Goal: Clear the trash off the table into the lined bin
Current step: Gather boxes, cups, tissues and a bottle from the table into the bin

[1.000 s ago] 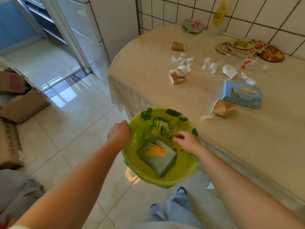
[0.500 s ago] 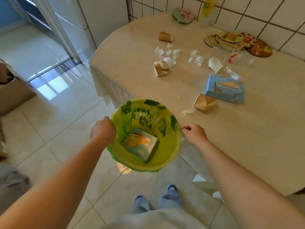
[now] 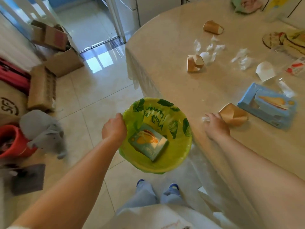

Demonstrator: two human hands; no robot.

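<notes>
My left hand [image 3: 113, 128] grips the rim of the round bin with its glossy green plastic liner [image 3: 165, 164], a blue carton inside. My right hand [image 3: 216, 125] pinches a crumpled white paper scrap [image 3: 205, 119] on the smooth beige surface [image 3: 165, 52], beside a crushed brown paper cup [image 3: 234, 116].

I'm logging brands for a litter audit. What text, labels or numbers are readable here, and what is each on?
"SF" in black, seen sideways, on the sack at the left edge.
Green handwritten-style lettering on the bin liner: upside down, not reliably readable.
Print on the blue box on the table and the box in the bin: too small and blurred.
</notes>
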